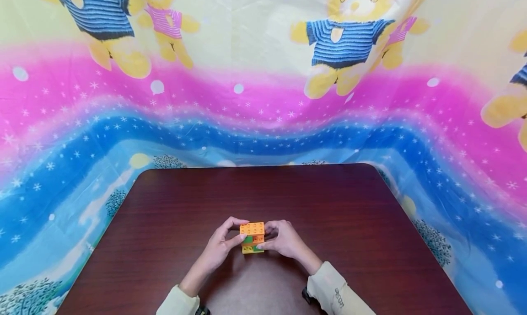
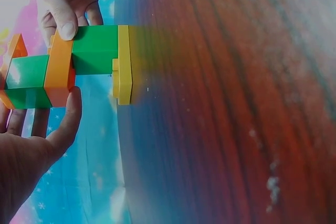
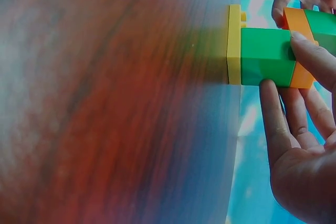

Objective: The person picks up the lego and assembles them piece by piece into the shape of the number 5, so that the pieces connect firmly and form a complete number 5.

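Note:
A stack of toy building bricks stands on the table between both hands. At its base is a yellow plate (image 3: 234, 45), studs showing along one side. Above it come a lower green brick (image 3: 266, 56), a middle orange plate (image 2: 59, 72), an upper green brick (image 2: 26, 77) offset sideways, and a studded orange plate (image 1: 252, 228) on top. My left hand (image 1: 220, 244) holds the upper part, its thumb on the near side. From the other side, my right hand (image 1: 288, 238) grips the lower green brick and the middle orange plate between thumb and fingers.
The dark red-brown table (image 1: 313, 196) has rounded far corners. Behind and beside it hangs a bright cloth (image 1: 263, 100) printed with teddy bears and snowflakes. Pale sleeves (image 1: 337, 287) cover both forearms, and a black strap shows at each wrist.

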The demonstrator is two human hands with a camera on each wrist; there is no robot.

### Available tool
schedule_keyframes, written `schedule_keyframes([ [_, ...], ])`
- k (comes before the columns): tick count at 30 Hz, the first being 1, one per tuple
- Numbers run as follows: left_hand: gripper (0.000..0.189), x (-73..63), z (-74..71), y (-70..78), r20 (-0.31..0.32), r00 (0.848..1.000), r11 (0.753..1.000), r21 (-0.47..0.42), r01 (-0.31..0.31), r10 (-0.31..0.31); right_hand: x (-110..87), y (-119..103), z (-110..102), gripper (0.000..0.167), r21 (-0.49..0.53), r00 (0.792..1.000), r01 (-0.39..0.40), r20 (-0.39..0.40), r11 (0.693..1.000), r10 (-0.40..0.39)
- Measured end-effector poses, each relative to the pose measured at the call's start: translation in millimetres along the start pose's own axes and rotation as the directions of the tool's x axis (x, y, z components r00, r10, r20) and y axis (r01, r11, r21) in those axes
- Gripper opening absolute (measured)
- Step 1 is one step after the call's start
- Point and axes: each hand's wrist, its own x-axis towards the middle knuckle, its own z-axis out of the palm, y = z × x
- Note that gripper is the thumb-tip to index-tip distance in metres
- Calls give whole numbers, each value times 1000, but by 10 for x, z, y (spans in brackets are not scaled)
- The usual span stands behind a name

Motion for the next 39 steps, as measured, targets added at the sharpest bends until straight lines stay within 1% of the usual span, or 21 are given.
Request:
schedule_keyframes([
  [5,27,1,3,-4,-2,1000,1000,-5,-11,11,0,-8,-1,33,-22,1000,-7,10,1000,7],
  [8,27,-4,-2,3,5,1000,1000,-8,4,-4,-1,-13,1,34,-33,1000,-11,15,999,11],
  [13,26,-22,-22,35,44,998,999,-1,38,-38,-7,-11,2,33,-30,1000,-17,14,999,17],
  [16,27,-27,-37,50,71,997,999,28,33,-35,-19,-12,-1,34,-29,1000,-15,15,999,15],
  [18,28,-25,-46,53,84,996,999,50,22,-26,-25,-15,-3,34,-33,1000,-11,14,999,12],
  [21,29,-22,-57,49,94,996,998,68,-13,7,-28,-19,-4,34,-30,1000,-8,14,1000,8],
  [25,27,-13,-66,41,96,992,990,108,-95,85,-35,-32,1,32,-11,1000,1,19,1000,-1],
  [27,27,-7,-68,44,93,989,984,127,-122,111,-41,-40,3,32,-4,1000,5,21,1000,-5],
  [30,27,-5,-63,53,91,989,982,141,-128,116,-52,-46,5,33,-8,1000,4,19,1000,-4],
  [34,29,-1,-54,51,89,990,985,125,-119,108,-64,-51,5,34,-18,1000,7,15,1000,-6],
  [39,29,-13,-49,28,75,986,981,114,-155,148,-85,-49,31,34,-6,999,34,14,999,-34],
])
